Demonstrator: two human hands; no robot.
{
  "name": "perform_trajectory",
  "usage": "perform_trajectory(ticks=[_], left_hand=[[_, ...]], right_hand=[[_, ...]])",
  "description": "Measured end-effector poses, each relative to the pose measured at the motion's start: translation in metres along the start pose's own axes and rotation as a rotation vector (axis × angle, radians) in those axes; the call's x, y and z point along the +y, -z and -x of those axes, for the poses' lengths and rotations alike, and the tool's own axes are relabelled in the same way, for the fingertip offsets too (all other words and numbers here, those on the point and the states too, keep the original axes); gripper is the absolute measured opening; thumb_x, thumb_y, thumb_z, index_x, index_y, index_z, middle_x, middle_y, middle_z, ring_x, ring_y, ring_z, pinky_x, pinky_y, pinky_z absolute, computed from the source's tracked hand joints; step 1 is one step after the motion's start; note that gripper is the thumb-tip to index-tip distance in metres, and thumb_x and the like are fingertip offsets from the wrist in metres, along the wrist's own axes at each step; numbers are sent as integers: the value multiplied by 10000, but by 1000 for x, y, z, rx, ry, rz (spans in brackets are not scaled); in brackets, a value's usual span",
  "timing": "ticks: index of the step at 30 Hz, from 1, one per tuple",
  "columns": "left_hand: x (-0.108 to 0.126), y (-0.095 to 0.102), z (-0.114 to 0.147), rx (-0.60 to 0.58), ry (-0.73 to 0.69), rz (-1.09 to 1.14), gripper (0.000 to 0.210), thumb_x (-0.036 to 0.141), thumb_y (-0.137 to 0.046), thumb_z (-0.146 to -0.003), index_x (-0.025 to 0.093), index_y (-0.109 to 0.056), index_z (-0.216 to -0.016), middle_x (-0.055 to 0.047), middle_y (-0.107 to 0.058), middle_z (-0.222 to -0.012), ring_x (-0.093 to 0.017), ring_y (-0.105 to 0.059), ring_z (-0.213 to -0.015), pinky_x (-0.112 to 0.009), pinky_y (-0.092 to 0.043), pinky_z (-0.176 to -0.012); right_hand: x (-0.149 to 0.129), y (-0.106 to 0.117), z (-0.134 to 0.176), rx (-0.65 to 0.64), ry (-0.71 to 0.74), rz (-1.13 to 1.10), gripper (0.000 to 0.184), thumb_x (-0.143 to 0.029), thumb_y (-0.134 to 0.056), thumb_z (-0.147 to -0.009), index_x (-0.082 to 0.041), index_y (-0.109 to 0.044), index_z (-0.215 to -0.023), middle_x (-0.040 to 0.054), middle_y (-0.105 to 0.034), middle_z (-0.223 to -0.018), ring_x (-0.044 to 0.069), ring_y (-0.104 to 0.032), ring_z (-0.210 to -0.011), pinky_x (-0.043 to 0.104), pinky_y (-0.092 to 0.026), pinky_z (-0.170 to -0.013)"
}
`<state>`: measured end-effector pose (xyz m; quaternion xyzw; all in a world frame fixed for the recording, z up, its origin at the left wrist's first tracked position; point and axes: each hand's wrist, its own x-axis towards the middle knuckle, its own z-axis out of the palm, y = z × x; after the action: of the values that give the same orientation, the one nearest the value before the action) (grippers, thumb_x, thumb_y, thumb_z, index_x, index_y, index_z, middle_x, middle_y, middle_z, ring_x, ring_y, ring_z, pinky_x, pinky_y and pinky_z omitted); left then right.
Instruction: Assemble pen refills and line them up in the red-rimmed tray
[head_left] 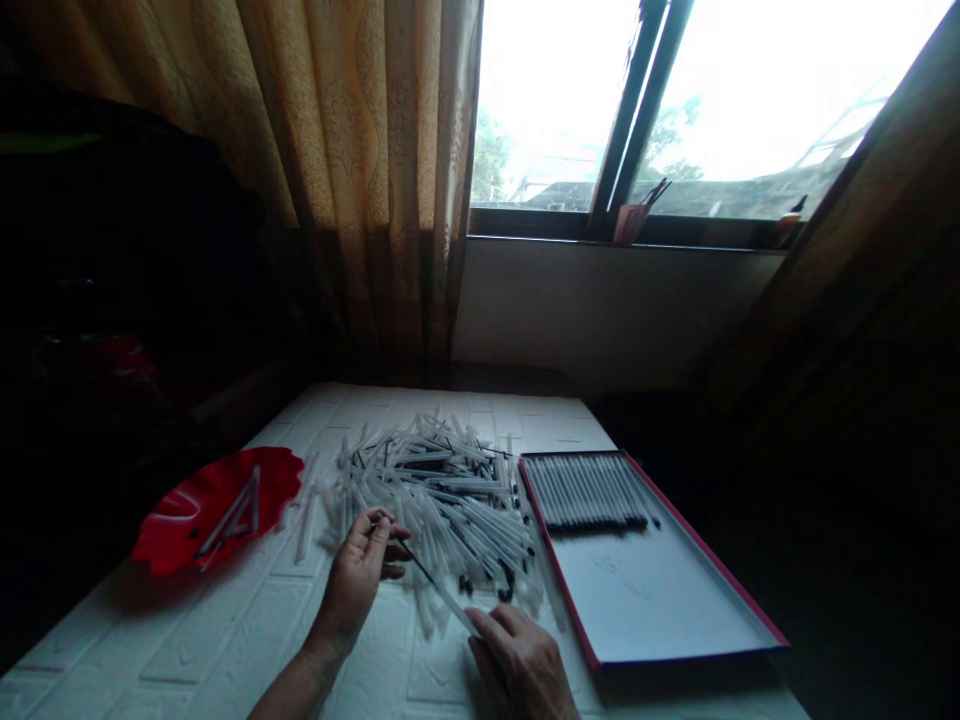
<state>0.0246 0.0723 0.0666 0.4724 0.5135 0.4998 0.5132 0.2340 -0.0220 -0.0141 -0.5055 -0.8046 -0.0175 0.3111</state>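
Note:
A thin dark pen refill [421,571] slants between my hands, running into a translucent pen barrel [455,606]. My left hand [361,565] pinches the refill's upper end between thumb and fingertips, with the other fingers apart. My right hand [523,660] is closed around the barrel's lower end, which its fingers hide. Beyond both hands lies a loose heap of clear pen barrels [431,490], with dark refills mixed in. Small black caps [506,583] are scattered at its near right edge.
A shallow box lid with red edges [667,600] lies at right, a row of capped pens [589,490] in its far part. At left, a red scalloped bowl [169,525] holds a few barrels. All rest on a white brick-patterned table [199,640] before a window.

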Motion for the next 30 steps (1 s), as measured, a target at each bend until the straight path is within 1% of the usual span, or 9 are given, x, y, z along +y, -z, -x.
perform_trajectory(ticks=[6,11,15,17,19,22,25,28,30], left_hand=[[-3,-13,8,-42,-29,-47,436,634,-595,-724,227,-515,-856,-4,-708,-760,-179,-694,-576,-256,-520,-477],[-19,-31,28,-144,-66,-90,407,602,-684,-670,202,-661,-740,-38,-732,-750,-224,-696,-790,-309,-545,-743],[-39,-36,45,-251,8,-37,533,585,-731,-638,209,-701,-1015,-66,-754,-935,-248,-679,-956,-329,-523,-854],[-50,-35,53,-319,48,-19,559,590,-737,-637,215,-693,-1049,-68,-754,-949,-251,-685,-955,-337,-517,-876],[-60,-33,60,-346,61,-51,486,615,-727,-638,219,-720,-918,-69,-760,-894,-257,-698,-898,-333,-531,-843],[-66,-23,64,-274,81,-53,477,679,-665,-671,229,-691,-827,-58,-753,-836,-251,-707,-821,-314,-558,-721],[-67,-8,63,-170,80,-3,527,731,-574,-721,231,-641,-877,-19,-711,-743,-207,-701,-665,-292,-557,-622],[-69,9,60,-126,38,-84,528,716,-516,-777,245,-625,-990,46,-607,-571,-151,-591,-426,-236,-487,-433],[-72,17,59,-91,-33,-206,476,666,-516,-810,262,-650,-1024,30,-628,-576,-174,-625,-481,-241,-506,-465]], right_hand=[[-3,3,-1,-3,-11,-17,252,-217,-470,-914,-233,-604,-1127,33,-656,-770,184,-645,-663,235,-471,-583],[0,-2,0,61,-29,-44,248,-256,-394,-970,-218,-591,-1116,40,-664,-764,176,-657,-664,225,-491,-585],[2,-7,0,148,-17,-89,253,-318,-373,-996,-212,-599,-1038,51,-686,-774,171,-667,-649,224,-508,-578],[0,-7,0,170,-4,-116,250,-339,-393,-993,-217,-611,-1010,44,-684,-747,166,-663,-621,220,-507,-561],[-4,-4,0,142,17,-147,239,-360,-428,-979,-224,-623,-1001,34,-675,-722,165,-659,-610,215,-502,-549],[-7,0,-1,77,9,-205,202,-317,-453,-965,-226,-630,-997,33,-681,-757,163,-671,-653,211,-510,-581],[-3,0,-5,78,-91,-192,214,-199,-421,-943,-218,-623,-1012,46,-697,-827,172,-691,-727,227,-525,-631],[4,-5,-14,75,-207,-66,297,-126,-438,-875,-211,-611,-1101,66,-712,-873,195,-704,-720,254,-531,-601],[5,-9,-20,30,-255,28,337,-112,-504,-816,-229,-623,-1109,63,-716,-861,204,-701,-670,260,-516,-548]])
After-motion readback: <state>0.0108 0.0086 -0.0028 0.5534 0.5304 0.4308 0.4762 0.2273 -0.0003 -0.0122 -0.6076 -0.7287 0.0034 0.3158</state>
